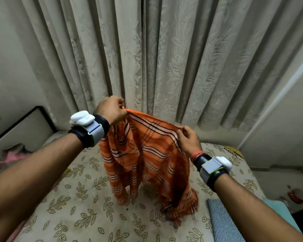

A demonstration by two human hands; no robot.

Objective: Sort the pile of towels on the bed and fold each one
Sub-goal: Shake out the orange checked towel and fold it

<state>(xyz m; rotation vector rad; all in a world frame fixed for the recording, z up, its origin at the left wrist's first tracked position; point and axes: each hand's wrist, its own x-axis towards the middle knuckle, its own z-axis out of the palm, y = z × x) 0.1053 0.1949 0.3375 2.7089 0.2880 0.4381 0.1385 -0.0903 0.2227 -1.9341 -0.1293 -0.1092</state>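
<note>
An orange towel (147, 158) with white and dark stripes hangs above the bed (74, 198). My left hand (111, 110) pinches its top edge at the higher left end. My right hand (189, 139) pinches the same edge lower and to the right. The cloth sags between them and falls in loose folds, and its lower end touches the leaf-print sheet. Both wrists wear bands with white devices.
A folded grey patterned cloth (220, 222) lies on the bed at the lower right, beside something light blue (280, 212). Pale curtains (164, 58) hang behind the bed. A headboard (21, 126) and pink fabric (11, 158) are at the left. Floor with red items (295, 196) shows at right.
</note>
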